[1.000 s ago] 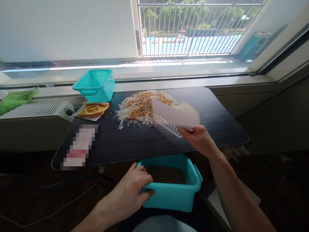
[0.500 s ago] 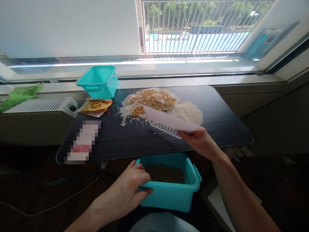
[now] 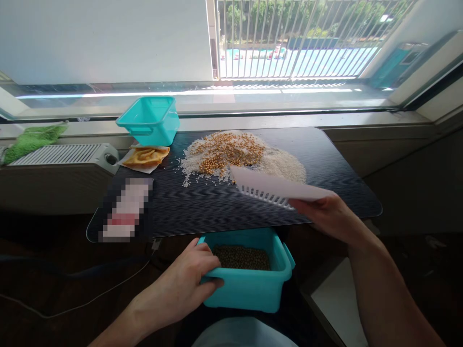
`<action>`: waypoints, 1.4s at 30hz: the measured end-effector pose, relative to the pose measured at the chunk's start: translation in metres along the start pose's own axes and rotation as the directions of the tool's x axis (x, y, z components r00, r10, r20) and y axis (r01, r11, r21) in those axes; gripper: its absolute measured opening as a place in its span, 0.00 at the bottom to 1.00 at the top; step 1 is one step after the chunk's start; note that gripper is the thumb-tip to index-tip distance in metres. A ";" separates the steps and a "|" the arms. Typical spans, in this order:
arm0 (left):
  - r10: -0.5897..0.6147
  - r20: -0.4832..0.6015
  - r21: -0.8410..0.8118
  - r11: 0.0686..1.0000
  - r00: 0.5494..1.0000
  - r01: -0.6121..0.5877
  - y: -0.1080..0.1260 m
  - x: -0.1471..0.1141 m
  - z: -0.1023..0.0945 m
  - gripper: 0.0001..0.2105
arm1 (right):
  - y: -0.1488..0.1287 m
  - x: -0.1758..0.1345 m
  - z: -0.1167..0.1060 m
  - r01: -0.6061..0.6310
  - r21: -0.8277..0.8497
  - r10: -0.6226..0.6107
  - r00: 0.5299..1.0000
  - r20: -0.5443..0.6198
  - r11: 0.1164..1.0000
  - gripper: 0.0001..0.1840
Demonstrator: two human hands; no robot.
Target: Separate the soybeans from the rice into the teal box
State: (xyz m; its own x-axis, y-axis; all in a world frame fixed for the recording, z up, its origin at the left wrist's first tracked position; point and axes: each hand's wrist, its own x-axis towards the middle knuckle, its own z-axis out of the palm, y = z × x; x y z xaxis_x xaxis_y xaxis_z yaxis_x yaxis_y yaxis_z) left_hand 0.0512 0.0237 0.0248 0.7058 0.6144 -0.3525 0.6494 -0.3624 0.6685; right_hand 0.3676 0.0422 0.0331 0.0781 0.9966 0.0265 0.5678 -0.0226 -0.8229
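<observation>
My left hand grips the left rim of a turquoise plastic box, which is below the table's front edge. Small round brownish beans or pellets cover its bottom. In my right hand is a white slotted scoop, held tilted over the front of the table with its slotted side facing me. Behind it spreads a heap of white rice mixed with yellow soybean-like grains. The scoop's tip overlaps the heap's near edge in view; I cannot tell whether they touch. What lies inside the scoop is hidden.
A dark table stands by the window. At its back left is another turquoise box, with a folded flat pastry on paper before it. A blurred-out phone-like item lies front left. A radiator carries a green cloth.
My right hand has moved the scoop to the right and slightly down, away from the yellow grains. My left hand and the box have shifted slightly left in view.
</observation>
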 end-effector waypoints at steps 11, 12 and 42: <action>-0.020 0.015 0.024 1.000 1.000 0.019 0.001 0.000 0.001 0.08 | 0.002 0.040 0.005 -0.057 -0.246 -0.002 0.973 -0.233 0.968 0.15; -0.020 0.021 0.027 0.999 1.000 0.020 0.001 0.000 0.001 0.08 | 0.002 0.039 0.005 -0.068 -0.232 0.015 0.975 -0.224 0.970 0.15; -0.031 0.029 0.009 0.999 0.999 0.030 0.000 0.001 -0.001 0.09 | -0.009 0.034 0.009 -0.017 -0.055 0.014 0.999 -0.043 0.998 0.17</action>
State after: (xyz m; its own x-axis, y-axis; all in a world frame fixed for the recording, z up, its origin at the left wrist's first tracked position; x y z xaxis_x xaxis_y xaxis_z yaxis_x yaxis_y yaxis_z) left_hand 0.0515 0.0249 0.0251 0.6934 0.6049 -0.3915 0.6730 -0.3495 0.6519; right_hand 0.3576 0.0773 0.0367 0.1211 0.9919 0.0391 0.6104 -0.0434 -0.7909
